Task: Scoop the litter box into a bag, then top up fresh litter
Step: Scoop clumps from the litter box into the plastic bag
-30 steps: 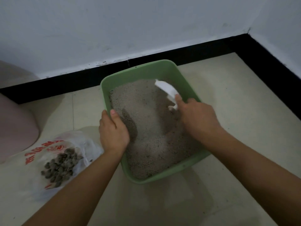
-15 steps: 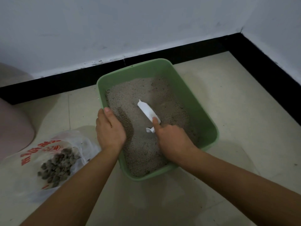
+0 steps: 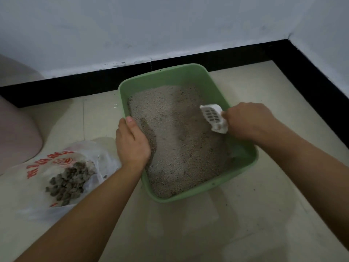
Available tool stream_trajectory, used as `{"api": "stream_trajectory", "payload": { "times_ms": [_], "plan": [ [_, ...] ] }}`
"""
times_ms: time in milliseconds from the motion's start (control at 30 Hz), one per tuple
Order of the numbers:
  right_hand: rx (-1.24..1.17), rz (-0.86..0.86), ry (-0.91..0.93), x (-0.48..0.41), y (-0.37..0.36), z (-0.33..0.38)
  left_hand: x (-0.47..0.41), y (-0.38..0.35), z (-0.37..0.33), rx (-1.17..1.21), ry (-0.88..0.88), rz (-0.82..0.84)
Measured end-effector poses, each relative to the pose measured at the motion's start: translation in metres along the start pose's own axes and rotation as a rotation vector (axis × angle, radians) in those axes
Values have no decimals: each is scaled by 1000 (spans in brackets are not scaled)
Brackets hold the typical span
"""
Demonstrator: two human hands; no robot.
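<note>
White scoop (image 3: 211, 115) handle hidden by right hand (image 3: 247, 122).

I am looking down into a corner of the room. The wall ahead (image 3: 132, 25) is plain and pale, bluish in the dim light, and it meets a second pale wall (image 3: 324, 21) on my right. A black skirting band (image 3: 75, 87) runs along the foot of both walls and turns at the corner. Small dark scuffs mark the wall just above it. The floor (image 3: 264, 214) is large cream tiles, with a thin grout line (image 3: 83, 118) on my left. At the left edge stands a rounded pinkish thing (image 3: 15, 133), cut off by the frame; I cannot tell what it is.
</note>
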State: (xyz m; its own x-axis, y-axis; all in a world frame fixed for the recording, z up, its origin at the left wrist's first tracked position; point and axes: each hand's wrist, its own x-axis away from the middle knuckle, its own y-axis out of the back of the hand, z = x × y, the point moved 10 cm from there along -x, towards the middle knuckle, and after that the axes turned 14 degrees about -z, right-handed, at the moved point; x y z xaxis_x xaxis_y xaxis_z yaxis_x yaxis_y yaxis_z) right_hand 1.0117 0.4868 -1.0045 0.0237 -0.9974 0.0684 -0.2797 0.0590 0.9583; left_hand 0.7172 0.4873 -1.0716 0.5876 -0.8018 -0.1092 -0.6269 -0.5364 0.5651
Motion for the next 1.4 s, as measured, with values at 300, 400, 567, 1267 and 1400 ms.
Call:
{"api": "stream_trajectory", "payload": {
  "times_ms": [300, 400, 567, 1267, 1400],
  "plan": [
    [-631, 706, -20, 41, -51, 2, 0, -2, 1, -6, 15, 15],
    [-748, 774, -73, 44, -57, 6, 2, -1, 4, -33, 44, 19],
    [-940, 857, -235, 57, -76, 12, 4, 1, 7, -48, 90, 21],
    [-1329, 817, -396, 86, -90, 85, 8, -7, 16, 177, 251, -6],
    [-1458, 795, -570, 98, -89, 102, 9, -7, 16, 228, 277, -4]
  ]
}}
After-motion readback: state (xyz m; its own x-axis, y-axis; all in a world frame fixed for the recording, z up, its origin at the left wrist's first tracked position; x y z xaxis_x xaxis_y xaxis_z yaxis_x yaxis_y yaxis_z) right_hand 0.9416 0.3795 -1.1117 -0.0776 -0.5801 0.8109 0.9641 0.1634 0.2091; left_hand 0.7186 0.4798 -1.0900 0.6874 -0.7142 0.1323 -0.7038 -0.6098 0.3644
